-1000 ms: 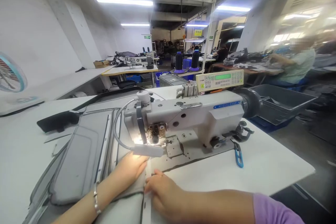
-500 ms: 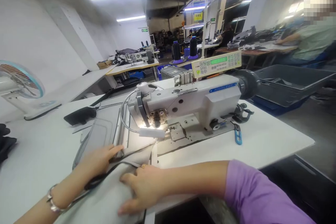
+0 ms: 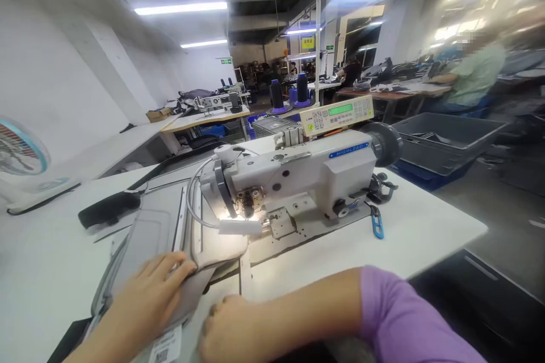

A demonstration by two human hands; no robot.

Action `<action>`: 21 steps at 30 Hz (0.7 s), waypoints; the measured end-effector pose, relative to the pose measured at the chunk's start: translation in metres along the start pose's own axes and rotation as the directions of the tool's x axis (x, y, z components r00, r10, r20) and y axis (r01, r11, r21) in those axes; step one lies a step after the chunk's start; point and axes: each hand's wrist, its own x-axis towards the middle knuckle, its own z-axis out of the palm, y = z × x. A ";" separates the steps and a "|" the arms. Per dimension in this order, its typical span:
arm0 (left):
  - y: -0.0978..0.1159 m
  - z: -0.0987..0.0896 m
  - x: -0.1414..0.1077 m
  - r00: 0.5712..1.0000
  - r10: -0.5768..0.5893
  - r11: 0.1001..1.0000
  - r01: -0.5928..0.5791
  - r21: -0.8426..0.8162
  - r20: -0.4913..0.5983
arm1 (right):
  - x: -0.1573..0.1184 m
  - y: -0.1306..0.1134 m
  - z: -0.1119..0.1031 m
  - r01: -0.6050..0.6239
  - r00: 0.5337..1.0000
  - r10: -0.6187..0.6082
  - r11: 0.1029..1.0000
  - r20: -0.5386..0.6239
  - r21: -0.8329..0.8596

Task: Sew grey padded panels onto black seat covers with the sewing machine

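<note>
Grey fabric (image 3: 153, 227) with dark edging lies left of and under the head of a white sewing machine (image 3: 298, 173), whose needle area is lit. My left hand (image 3: 157, 283) rests on the fabric, fingers bent over a seam near its edge. Lower in the view, my right hand (image 3: 230, 326) is curled at the fabric's near edge; what its fingers hold, if anything, is hidden. A white label (image 3: 166, 346) shows on the fabric below my left hand.
Blue snips (image 3: 377, 224) lie on the white table (image 3: 443, 227) at the right. Beyond stand a grey bin (image 3: 451, 136), thread cones (image 3: 276, 96) and a seated person (image 3: 479, 76) at another table. A fan (image 3: 21, 150) stands at the left.
The view has shifted. The fabric flap near my hands has been turned, showing the label. My right hand has gone from spread to curled and moved lower.
</note>
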 end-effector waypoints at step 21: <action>0.047 0.024 0.099 0.939 -0.088 0.990 0.119 -0.075 0.331 | -0.066 0.049 0.039 0.000 0.909 -0.064 0.988 -0.413 -0.153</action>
